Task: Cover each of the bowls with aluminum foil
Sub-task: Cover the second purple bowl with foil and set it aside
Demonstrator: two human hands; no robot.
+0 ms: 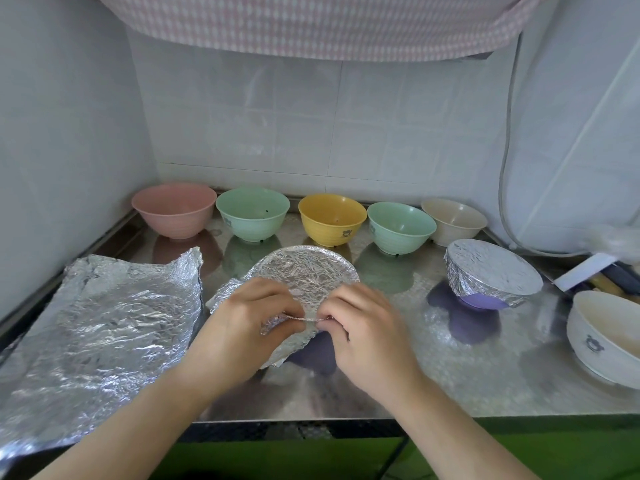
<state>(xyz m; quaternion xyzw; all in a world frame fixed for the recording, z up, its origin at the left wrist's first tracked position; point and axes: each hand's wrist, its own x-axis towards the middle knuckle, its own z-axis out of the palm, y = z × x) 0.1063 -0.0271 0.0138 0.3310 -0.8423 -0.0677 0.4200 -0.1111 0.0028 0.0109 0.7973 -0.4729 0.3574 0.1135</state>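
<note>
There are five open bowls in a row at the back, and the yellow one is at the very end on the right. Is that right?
Not quite. The head view shows five open bowls in the back row, but the yellow bowl sits in the middle. The bowl at the right end is the beige bowl.

We see a pink bowl [174, 209], a green bowl [252, 213], a yellow bowl [331, 218], a second green bowl [400, 226] and a beige bowl [453, 221]. The foil [100, 323] is silver and wrinkled. Under the foil cover [491, 268] we see a purple bowl [481, 301]. The white bowl [602, 336] carries a small dark picture. The cloth [311, 26] above is pink and white checked. The counter [485, 372] is shiny grey, its front [554, 448] green.
</note>
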